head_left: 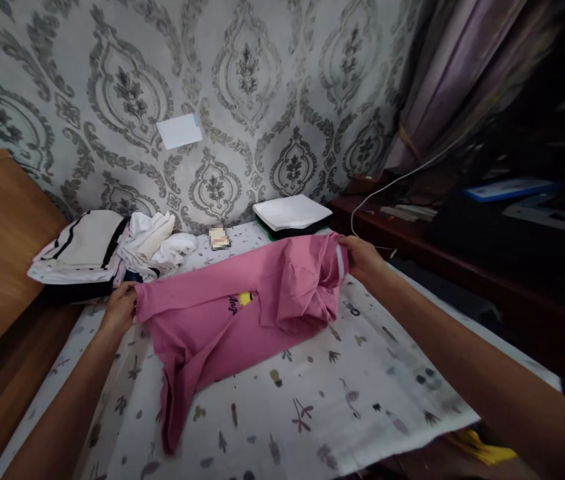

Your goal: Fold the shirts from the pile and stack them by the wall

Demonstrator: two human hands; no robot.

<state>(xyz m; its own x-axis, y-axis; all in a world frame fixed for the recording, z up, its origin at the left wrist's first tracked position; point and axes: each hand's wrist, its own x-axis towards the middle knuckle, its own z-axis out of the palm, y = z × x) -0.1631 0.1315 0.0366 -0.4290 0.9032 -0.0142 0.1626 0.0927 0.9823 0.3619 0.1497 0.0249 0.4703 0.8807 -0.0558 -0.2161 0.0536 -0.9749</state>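
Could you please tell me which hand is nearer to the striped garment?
Left: the left hand is just in front of the striped garment, holding the pink shirt; the right hand is far to the right.

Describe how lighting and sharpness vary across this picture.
Head view: the right edge sinks to near black beyond the purple curtain; head view: the pink garment shows clear folds; head view: a small item near the patterned wall is broken into coarse pixels.

Patterned sheet [250, 420]: folded clothes [87, 241], pink shirt [232, 333] apparently.
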